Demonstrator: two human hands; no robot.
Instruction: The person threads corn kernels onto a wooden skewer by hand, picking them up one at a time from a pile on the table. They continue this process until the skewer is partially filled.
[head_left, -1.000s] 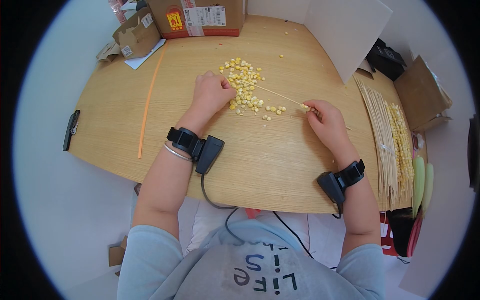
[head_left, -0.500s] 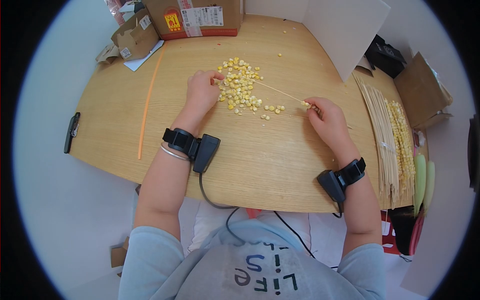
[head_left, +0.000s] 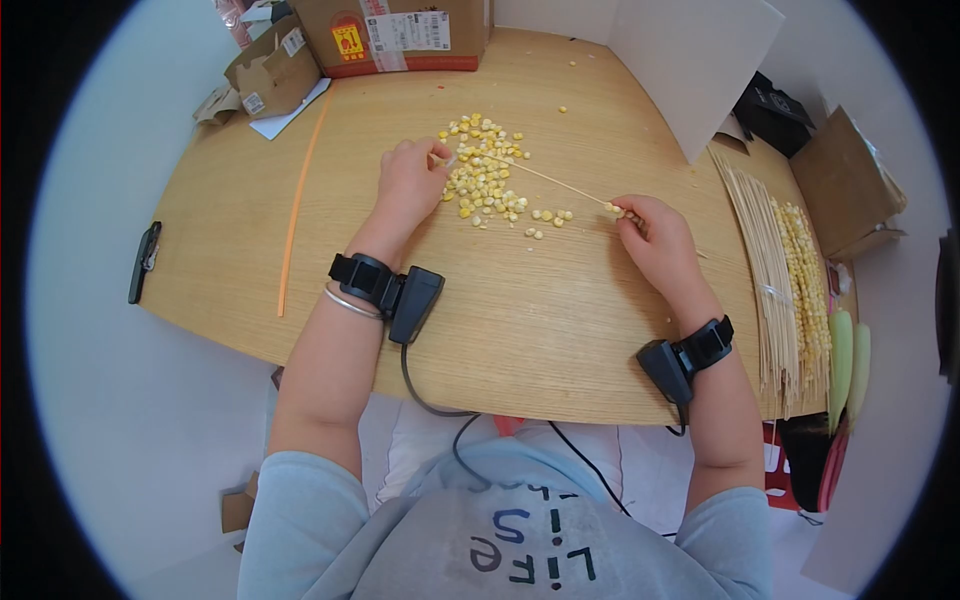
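One thin wooden skewer [head_left: 548, 182] amid rounded yellow kernels [head_left: 487, 184]

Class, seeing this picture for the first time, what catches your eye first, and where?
A yellow heap of corn kernels lies by the left hand. The right hand holds a skewer slanting over the heap toward the left hand. At the right edge of the table lies a row of skewers, some threaded with kernels.
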